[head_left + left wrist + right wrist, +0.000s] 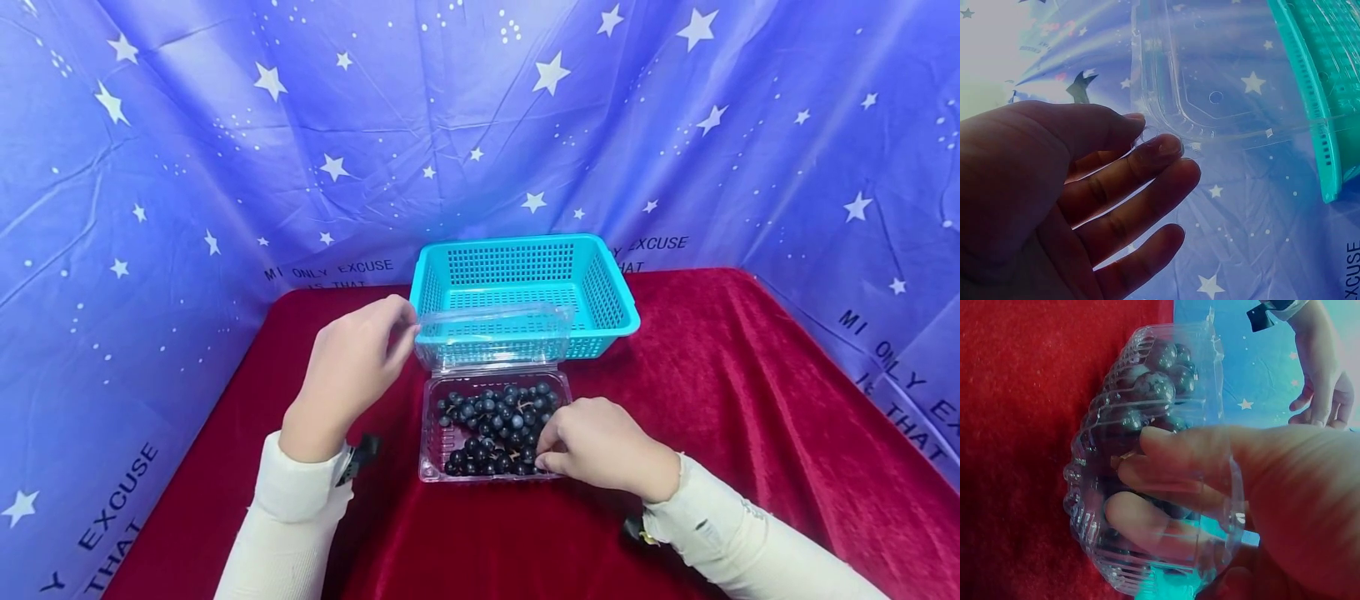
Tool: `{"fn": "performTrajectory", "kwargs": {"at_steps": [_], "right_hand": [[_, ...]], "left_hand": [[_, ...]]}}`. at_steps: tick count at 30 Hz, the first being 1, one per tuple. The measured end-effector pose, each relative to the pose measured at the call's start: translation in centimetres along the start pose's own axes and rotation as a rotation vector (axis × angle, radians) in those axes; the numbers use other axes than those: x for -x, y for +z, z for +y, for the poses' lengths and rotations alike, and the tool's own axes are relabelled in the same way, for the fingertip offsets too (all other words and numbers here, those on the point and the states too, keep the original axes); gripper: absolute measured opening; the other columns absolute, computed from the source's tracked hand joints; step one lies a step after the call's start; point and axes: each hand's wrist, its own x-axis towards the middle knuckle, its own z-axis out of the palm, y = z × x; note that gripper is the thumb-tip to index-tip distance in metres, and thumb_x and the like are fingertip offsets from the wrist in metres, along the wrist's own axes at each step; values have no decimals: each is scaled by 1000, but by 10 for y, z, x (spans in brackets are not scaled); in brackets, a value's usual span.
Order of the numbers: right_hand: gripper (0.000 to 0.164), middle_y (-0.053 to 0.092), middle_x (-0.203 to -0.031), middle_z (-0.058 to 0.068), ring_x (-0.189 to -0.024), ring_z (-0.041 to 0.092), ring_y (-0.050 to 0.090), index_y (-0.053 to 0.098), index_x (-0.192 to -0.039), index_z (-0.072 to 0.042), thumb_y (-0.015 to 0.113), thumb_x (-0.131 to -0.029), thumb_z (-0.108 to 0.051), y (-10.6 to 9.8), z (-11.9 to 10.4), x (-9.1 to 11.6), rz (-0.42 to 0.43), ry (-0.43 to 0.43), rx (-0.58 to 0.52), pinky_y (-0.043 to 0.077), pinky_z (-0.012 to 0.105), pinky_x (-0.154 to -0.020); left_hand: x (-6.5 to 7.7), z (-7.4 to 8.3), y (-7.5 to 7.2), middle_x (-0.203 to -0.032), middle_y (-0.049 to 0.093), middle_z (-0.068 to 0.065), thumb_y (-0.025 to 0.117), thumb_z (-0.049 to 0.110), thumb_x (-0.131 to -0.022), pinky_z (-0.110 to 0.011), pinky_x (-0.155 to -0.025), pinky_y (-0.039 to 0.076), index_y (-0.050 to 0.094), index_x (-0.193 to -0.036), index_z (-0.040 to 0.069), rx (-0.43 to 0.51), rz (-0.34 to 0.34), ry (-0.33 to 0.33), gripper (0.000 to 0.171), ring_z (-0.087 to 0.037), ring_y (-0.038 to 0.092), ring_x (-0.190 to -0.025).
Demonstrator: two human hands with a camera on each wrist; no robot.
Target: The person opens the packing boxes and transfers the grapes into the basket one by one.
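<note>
A clear plastic clamshell box (429, 454) sits on the red cloth, holding dark grapes (487, 408) on brown stems. Its clear lid (495, 321) stands raised at the far side, overlapping a turquoise basket in the head view. My left hand (360, 358) pinches the corner tab of that lid between thumb and forefinger; the left wrist view shows the other fingers (1147, 206) loosely bent. Over the box's right side, my right hand (600, 446) reaches in among the grapes. In the right wrist view, its thumb and forefinger pinch at a grape stem (1124, 459), seen through the wall.
Just behind the box stands the turquoise perforated basket (630, 321), near the back of the table. Red velvety cloth (712, 358) covers the table. A blue star-patterned curtain (450, 100) hangs round the back and sides.
</note>
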Motion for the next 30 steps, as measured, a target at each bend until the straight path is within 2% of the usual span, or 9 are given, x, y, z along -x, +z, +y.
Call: {"fn": "performTrajectory", "kwargs": {"at_steps": [9, 18, 23, 26, 30], "right_hand": [[7, 66, -72, -28, -70, 5, 61, 80, -77, -37, 87, -80, -34, 1, -1, 0, 11, 27, 8, 52, 32, -63], [6, 72, -79, -21, -74, 9, 66, 82, -88, -33, 84, -82, -32, 3, -2, -2, -7, 72, 15, 53, 33, -63], [7, 75, -84, -18, -78, 11, 70, 83, -89, -33, 83, -84, -30, 0, -3, 0, -12, 44, 42, 55, 35, -65], [7, 71, -78, -20, -71, 9, 66, 81, -85, -34, 81, -85, -26, -1, -4, 1, -20, 9, 55, 53, 34, -62], [12, 64, -70, -22, -65, 6, 58, 78, -81, -33, 77, -89, -23, -2, -4, 1, -96, 19, -24, 49, 31, -60]], "left_hand": [[0, 0, -1, -71, 56, 5, 68, 14, -95, -30, -51, 42, 68, -99, 15, 11, -11, 1, 4, -13, 47, -58], [0, -1, 0, -72, 56, 5, 65, 14, -96, -30, -51, 42, 68, -98, 16, 13, -16, 1, 4, -13, 46, -58], [0, -1, 0, -72, 55, 5, 66, 12, -94, -30, -50, 41, 68, -97, 17, 12, -18, 3, 6, -13, 46, -57], [0, -1, 0, -72, 57, 5, 66, 12, -94, -30, -51, 42, 68, -97, 17, 12, -22, 3, 6, -13, 46, -57], [0, -1, 1, -74, 59, 5, 66, 12, -94, -30, -51, 42, 68, -97, 17, 17, -33, 4, 6, -13, 47, -58]]}}
